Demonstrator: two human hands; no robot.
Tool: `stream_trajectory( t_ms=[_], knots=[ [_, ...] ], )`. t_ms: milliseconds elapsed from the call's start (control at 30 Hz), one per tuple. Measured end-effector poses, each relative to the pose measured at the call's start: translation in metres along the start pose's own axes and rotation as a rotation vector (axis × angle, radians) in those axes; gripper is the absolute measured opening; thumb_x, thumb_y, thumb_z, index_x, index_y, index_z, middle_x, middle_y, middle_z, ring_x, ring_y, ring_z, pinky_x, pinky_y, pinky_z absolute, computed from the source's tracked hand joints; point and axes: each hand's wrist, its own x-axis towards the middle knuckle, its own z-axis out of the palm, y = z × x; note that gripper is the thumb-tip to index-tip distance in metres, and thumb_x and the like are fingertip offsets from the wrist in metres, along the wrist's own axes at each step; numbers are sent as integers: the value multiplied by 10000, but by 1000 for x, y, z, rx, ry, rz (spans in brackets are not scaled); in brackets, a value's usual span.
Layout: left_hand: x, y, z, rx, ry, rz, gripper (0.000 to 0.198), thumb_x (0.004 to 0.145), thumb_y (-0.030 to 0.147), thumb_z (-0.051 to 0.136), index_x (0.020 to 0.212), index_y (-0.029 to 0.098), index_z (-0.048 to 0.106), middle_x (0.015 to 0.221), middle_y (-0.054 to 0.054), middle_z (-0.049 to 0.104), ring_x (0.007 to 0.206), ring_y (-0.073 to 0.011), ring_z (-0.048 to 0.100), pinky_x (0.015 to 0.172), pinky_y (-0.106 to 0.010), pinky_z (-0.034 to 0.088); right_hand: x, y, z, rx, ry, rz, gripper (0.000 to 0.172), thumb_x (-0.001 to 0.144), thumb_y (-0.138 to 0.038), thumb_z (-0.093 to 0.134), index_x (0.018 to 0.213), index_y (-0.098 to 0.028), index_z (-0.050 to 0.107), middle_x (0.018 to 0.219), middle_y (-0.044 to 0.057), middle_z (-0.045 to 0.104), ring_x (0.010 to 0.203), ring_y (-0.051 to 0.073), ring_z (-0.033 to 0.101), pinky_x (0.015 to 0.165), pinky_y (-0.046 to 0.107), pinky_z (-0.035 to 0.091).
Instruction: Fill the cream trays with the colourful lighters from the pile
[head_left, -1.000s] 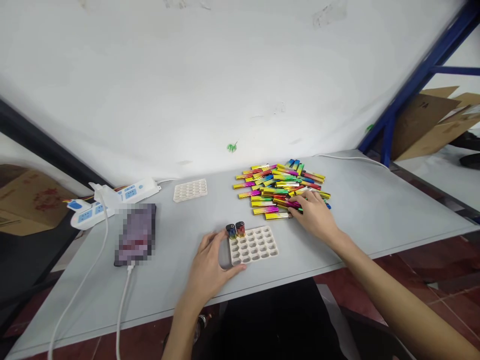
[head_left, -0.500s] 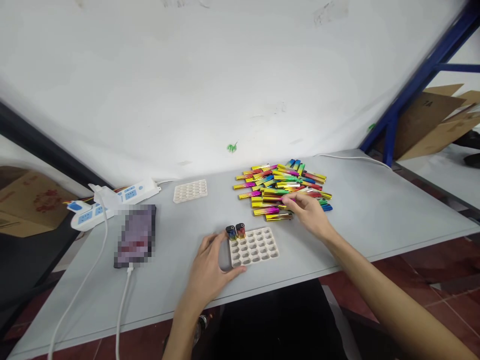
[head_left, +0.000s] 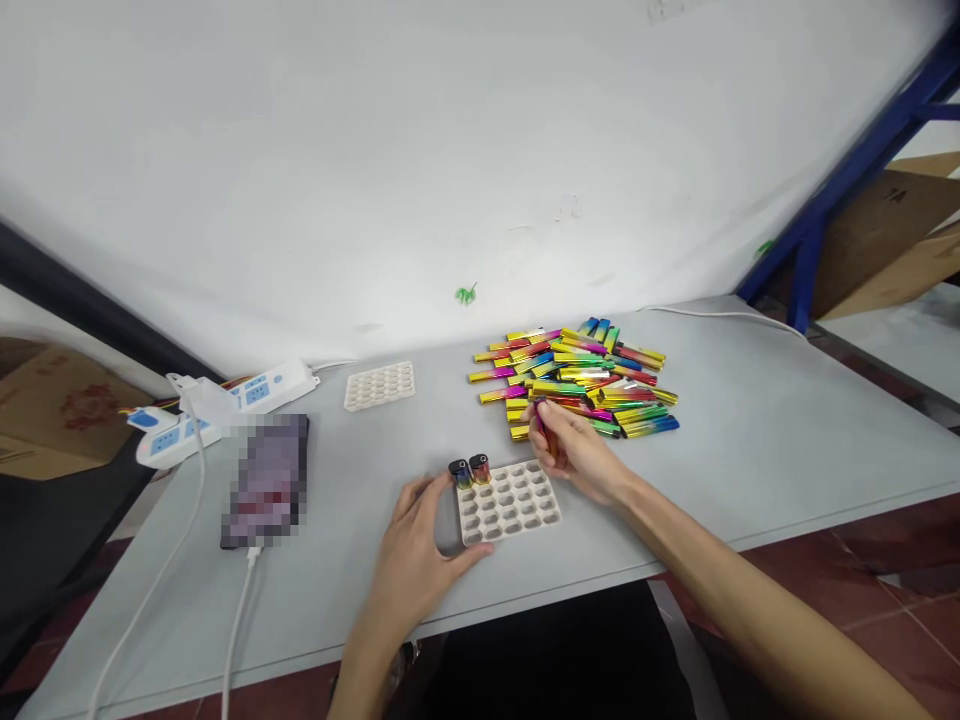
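A white tray [head_left: 504, 512] with rows of oval holes lies near the table's front edge. Two lighters with black tops, a blue one [head_left: 461, 474] and a red one [head_left: 480, 469], stand upright in its back left holes. My left hand [head_left: 416, 545] grips the tray's left side, fingers at the back corner and thumb along the front. Pinched in my right hand [head_left: 574, 447] is a shiny purple-and-gold lighter [head_left: 549, 436], held tilted above the tray's back right corner; the fingers hide part of it. Behind that hand spreads a heap of metallic multicoloured lighters [head_left: 577, 365].
Another holed white tray [head_left: 379, 386] lies farther back. At the left are a power strip [head_left: 225, 413], a blurred-out phone [head_left: 268, 480] and white cables [head_left: 236, 620]. The wall [head_left: 360, 200] rises behind the table; a blue metal frame [head_left: 814, 240] stands at the right.
My right hand has come out of the heap with a lighter and moved left and nearer, toward the tray. My left hand keeps its hold on the tray.
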Motion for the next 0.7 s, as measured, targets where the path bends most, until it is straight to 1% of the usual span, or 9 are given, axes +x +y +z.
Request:
stream_trajectory(
  t_ms=[67, 133, 200, 267, 367, 433, 467, 567, 700],
  knots=[
    [0, -1, 1, 9, -4, 1, 783, 734, 536, 740, 1384, 251, 412, 1352, -106, 485, 1283, -322, 482, 1058, -484, 435, -2, 3, 0, -47, -12, 2, 376, 853, -549, 641, 958, -201, 543, 699, -31, 554, 523, 90, 485, 366, 172, 362],
    [0, -2, 2, 12, -4, 5, 778, 741, 536, 735, 1385, 251, 405, 1351, -107, 483, 1287, -319, 478, 1066, -486, 430, -4, 6, -1, -96, -35, 15, 379, 867, -561, 613, 974, -211, 517, 713, -10, 615, 551, 130, 576, 385, 211, 442],
    [1, -2, 2, 15, -3, 3, 776, 743, 537, 733, 1385, 255, 402, 1351, -106, 480, 1285, -319, 479, 1066, -490, 430, -5, 8, -1, -122, -49, 18, 370, 882, -577, 581, 965, -231, 477, 665, -30, 617, 506, 147, 594, 388, 239, 463],
    [0, -3, 2, 20, -7, -3, 777, 742, 544, 732, 1385, 260, 401, 1355, -108, 473, 1283, -323, 482, 1064, -499, 430, -6, 8, 0, -120, -34, 1, 356, 884, -569, 586, 933, -242, 453, 612, -71, 558, 427, 115, 523, 377, 223, 427],
    [0, -2, 2, 23, -18, -11, 775, 747, 557, 722, 1389, 271, 394, 1355, -108, 470, 1284, -326, 482, 1062, -512, 429, -8, 5, 1, -69, -3, 32, 380, 875, -596, 578, 903, -227, 492, 559, -103, 405, 373, 56, 308, 353, 176, 267],
    [0, -2, 1, 22, -23, -13, 768, 753, 559, 716, 1391, 278, 392, 1353, -104, 473, 1296, -327, 471, 1063, -512, 429, -8, 3, 0, -29, -2, 100, 456, 874, -652, 524, 804, -201, 517, 523, -103, 302, 393, 49, 188, 370, 182, 165],
    [0, -2, 1, 21, -25, -14, 765, 756, 558, 714, 1391, 281, 392, 1354, -103, 472, 1303, -327, 464, 1064, -512, 428, -8, 3, -1, -12, 0, 125, 501, 873, -675, 496, 729, -195, 501, 507, -101, 260, 405, 50, 150, 383, 190, 134],
    [0, -2, 0, 13, -32, -23, 765, 758, 559, 712, 1396, 283, 393, 1366, -102, 465, 1307, -327, 459, 1063, -514, 432, -6, 6, -4, 7, 30, 155, 573, 876, -688, 451, 578, -202, 397, 477, -91, 198, 420, 59, 110, 404, 216, 96],
    [0, -2, 0, 0, -17, -25, 767, 737, 546, 733, 1386, 282, 422, 1354, -103, 484, 1286, -334, 482, 1050, -522, 443, -5, 11, -6, -10, 70, 159, 556, 896, -630, 407, 528, -215, 362, 448, -77, 190, 412, 72, 94, 402, 235, 82]
  ],
)
